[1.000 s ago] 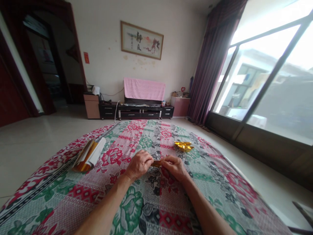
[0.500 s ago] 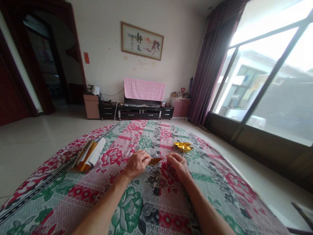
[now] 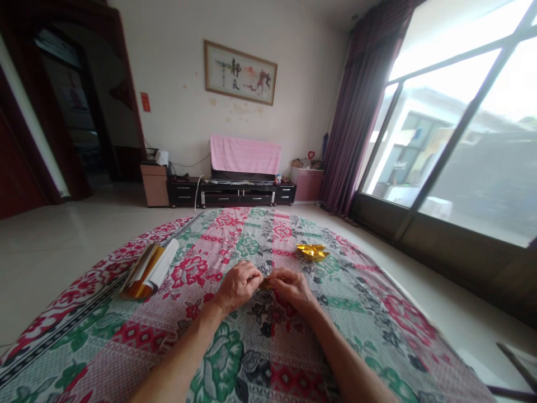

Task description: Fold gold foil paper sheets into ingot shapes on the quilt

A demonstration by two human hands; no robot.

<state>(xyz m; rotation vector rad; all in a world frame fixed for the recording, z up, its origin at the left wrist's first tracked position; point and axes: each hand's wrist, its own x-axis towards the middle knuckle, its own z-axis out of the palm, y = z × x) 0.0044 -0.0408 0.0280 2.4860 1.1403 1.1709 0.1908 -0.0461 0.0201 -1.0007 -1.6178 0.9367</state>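
Observation:
A small piece of folded gold foil paper (image 3: pixel 265 284) is pinched between my two hands above the flowered tablecloth (image 3: pixel 222 358). My left hand (image 3: pixel 240 285) has its fingers closed on the left end. On the other end, my right hand (image 3: pixel 292 288) is closed too, thumb and forefinger together. Most of the paper is hidden by my fingers. Just beyond my right hand lie shiny gold folded paper pieces (image 3: pixel 312 252), shaped with pointed ends. To the left rests a loose roll of gold and white paper sheets (image 3: pixel 150 271).
Beyond the table's far edge stands a low black TV cabinet (image 3: pixel 235 193), with a pink cloth (image 3: pixel 245 154) draped over what stands on it. Purple curtains (image 3: pixel 354 123) and a large window (image 3: pixel 444 123) are on the right. A dark doorway (image 3: pixel 75 112) opens at the left.
My right hand has moved left and now grips the right end of the gold paper, which it was apart from before. My left hand keeps its hold. The view has shifted slightly.

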